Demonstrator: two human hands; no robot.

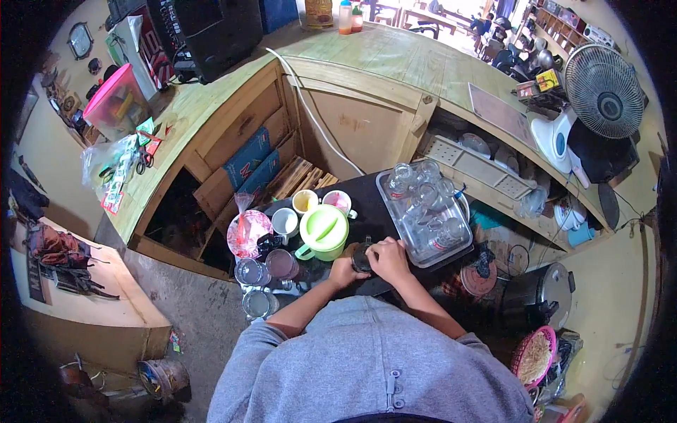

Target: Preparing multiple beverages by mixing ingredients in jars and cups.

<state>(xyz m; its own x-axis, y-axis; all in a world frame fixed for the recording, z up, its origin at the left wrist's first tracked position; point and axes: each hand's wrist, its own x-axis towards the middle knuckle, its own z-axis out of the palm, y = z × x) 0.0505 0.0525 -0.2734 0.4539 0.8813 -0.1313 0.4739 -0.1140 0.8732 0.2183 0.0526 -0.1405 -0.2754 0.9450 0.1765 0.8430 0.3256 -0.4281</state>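
Note:
My left hand (346, 268) is wrapped around a small dark glass or jar (362, 257). The fingers of my right hand (390, 258) are bent over its right rim; what they do inside is hidden. Just left stands a light-green lidded plastic pitcher (324, 228). Behind and beside it are a white mug (285, 222), a mug with yellow residue (305, 201) and another with pink residue (337, 201). Nearer me on the left are several glass mugs (252, 272). To my right, a clear plastic tray (423, 260) holds several glass mugs (426, 195), some lying over.
A pink-and-white bowl (240, 232) holds a plastic bag. A wooden counter (370, 53) curves around the black worktop (365, 182). At right are a fan (605, 98), a large metal pot (545, 296) and a pink basket (537, 357). A white cable (317, 116) hangs down ahead.

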